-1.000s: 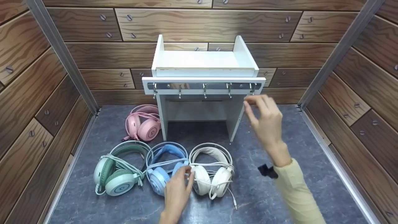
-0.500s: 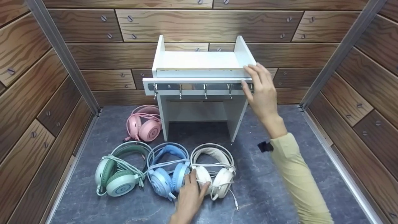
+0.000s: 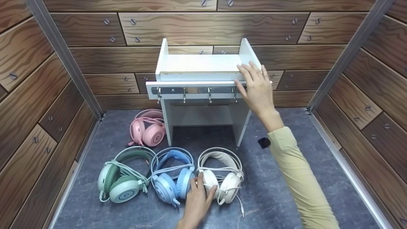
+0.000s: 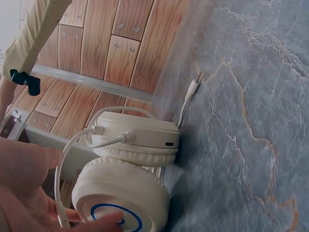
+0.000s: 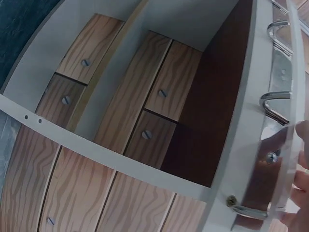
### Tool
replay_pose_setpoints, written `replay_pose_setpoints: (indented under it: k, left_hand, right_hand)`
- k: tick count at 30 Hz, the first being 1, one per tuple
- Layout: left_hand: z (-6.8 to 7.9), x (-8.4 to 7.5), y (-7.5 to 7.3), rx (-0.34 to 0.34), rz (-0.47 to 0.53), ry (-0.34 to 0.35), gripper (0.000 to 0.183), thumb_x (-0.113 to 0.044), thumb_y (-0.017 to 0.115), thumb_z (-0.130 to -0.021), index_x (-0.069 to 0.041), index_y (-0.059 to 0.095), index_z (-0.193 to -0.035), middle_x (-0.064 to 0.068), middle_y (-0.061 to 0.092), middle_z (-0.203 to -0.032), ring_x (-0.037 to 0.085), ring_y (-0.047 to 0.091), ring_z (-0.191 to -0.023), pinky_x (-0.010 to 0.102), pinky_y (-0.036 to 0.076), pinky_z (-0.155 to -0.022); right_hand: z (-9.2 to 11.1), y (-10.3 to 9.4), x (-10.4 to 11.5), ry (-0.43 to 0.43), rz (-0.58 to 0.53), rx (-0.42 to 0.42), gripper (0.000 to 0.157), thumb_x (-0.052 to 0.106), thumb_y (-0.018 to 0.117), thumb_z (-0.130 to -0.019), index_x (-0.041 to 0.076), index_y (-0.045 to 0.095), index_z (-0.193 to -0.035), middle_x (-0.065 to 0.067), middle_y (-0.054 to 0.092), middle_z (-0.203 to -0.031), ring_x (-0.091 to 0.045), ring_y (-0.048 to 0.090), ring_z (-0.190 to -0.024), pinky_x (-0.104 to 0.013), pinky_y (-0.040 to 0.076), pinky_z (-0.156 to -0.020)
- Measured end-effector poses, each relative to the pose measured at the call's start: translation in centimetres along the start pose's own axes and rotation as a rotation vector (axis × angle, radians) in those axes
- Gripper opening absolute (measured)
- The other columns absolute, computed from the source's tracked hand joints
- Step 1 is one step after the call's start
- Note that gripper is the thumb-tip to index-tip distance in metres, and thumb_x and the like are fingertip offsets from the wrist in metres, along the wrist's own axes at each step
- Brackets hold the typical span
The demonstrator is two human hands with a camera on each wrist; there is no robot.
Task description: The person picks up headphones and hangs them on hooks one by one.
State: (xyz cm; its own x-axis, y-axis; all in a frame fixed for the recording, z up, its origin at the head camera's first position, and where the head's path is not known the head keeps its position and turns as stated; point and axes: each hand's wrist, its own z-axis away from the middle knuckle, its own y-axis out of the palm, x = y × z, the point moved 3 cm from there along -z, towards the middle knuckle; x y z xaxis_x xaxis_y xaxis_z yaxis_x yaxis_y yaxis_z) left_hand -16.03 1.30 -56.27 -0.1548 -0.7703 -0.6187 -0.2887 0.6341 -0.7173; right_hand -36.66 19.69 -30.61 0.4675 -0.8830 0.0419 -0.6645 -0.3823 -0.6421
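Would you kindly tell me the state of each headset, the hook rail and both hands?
Green headset: cord bundled
Pink headset: cord bundled
Blue headset: cord bundled
White headset: cord wrapped, plug loose
Hook rail: visible hooks bare
Left hand: touching white headset
Right hand: spread at rail's end

From my head camera everything is bright and evenly lit, the light seeming to fall from above: the white wooden shelf unit [image 3: 200, 63] shines almost washed out on top, with dark shadow beneath it. The grey-blue marbled floor [image 3: 270, 197] carries a milky sheen near the lower edge. At my left wrist, the upper left corner pales into haze, my left hand [image 4: 21, 186] looks soft, and shadow pools beside the cream-white padded headphones [image 4: 149, 193]. My right wrist's view is dimmer; the unit's outer lines bow, the curved chrome hooks [image 5: 275, 115] glint, and my right hand [image 5: 301, 186] looks soft at the frame's edge.
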Motion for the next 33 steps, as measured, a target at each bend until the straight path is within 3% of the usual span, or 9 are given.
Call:
replay_pose_setpoints:
  k: [7,12,18,23,25,29,33]
  left_hand:
    - [-0.2,-0.2,0.8,0.073,0.100,-0.085,0.065,-0.051,0.050,-0.089,-0.008,0.038,-0.135,0.019,0.044,-0.120,0.036,0.060,-0.074,0.046,0.049,-0.061]
    - [-0.3,0.1,1.5,0.118,0.296,-0.212,0.063,-0.052,0.051,-0.088,-0.015,0.032,-0.136,0.016,0.042,-0.132,0.039,0.057,-0.100,0.051,0.046,-0.076]
    - [-0.9,0.4,2.2,0.124,0.584,-0.314,0.072,-0.036,0.056,-0.090,0.004,0.021,-0.138,0.031,0.033,-0.138,0.042,0.033,-0.128,0.052,0.030,-0.102]
    - [-1.5,0.6,2.6,0.171,0.718,-0.428,0.081,-0.035,0.054,-0.091,0.014,0.011,-0.139,0.038,0.016,-0.142,0.045,0.016,-0.133,0.052,0.017,-0.109]
    - [-1.6,0.7,2.9,0.164,0.772,-0.469,0.082,-0.036,0.055,-0.090,0.014,0.011,-0.139,0.038,0.017,-0.142,0.045,0.017,-0.133,0.052,0.019,-0.108]
    - [-1.8,0.9,3.5,0.157,0.900,-0.560,0.084,-0.038,0.057,-0.088,0.008,0.011,-0.141,0.034,0.018,-0.143,0.044,0.027,-0.129,0.051,0.043,-0.090]
    - [-1.9,1.0,4.1,0.148,0.968,-0.607,0.084,-0.037,0.062,-0.086,0.007,0.015,-0.141,0.031,0.021,-0.143,0.041,0.029,-0.128,0.049,0.041,-0.094]
  right_hand:
    - [0.0,0.5,-0.2,-0.010,0.053,-0.003,0.045,0.046,0.041,-0.094,0.021,0.048,-0.132,0.000,0.052,-0.128,-0.021,0.041,-0.125,-0.042,0.014,-0.111]
    - [0.0,0.7,-0.3,-0.027,0.077,-0.020,0.045,0.046,0.041,-0.094,0.023,0.048,-0.132,0.001,0.053,-0.125,-0.021,0.043,-0.121,-0.042,0.018,-0.110]
    - [0.1,0.8,-0.3,-0.028,0.078,-0.026,0.043,0.046,0.040,-0.095,0.023,0.048,-0.131,0.000,0.054,-0.123,-0.021,0.044,-0.119,-0.041,0.018,-0.109]
    - [0.2,0.9,-0.3,-0.028,0.071,-0.022,0.043,0.046,0.040,-0.095,0.024,0.048,-0.131,0.001,0.054,-0.122,-0.020,0.044,-0.119,-0.041,0.017,-0.109]
    - [0.2,1.0,-0.3,-0.029,0.063,-0.022,0.043,0.046,0.040,-0.095,0.024,0.048,-0.131,0.000,0.054,-0.122,-0.020,0.044,-0.119,-0.041,0.017,-0.109]
    - [0.2,1.0,-0.3,-0.030,0.055,-0.027,0.042,0.045,0.042,-0.095,0.024,0.048,-0.131,-0.001,0.054,-0.122,-0.021,0.044,-0.119,-0.041,0.017,-0.109]
    - [0.2,0.9,-0.3,-0.024,0.053,-0.026,0.042,0.044,0.042,-0.095,0.024,0.048,-0.131,-0.001,0.054,-0.122,-0.020,0.043,-0.119,-0.041,0.016,-0.110]
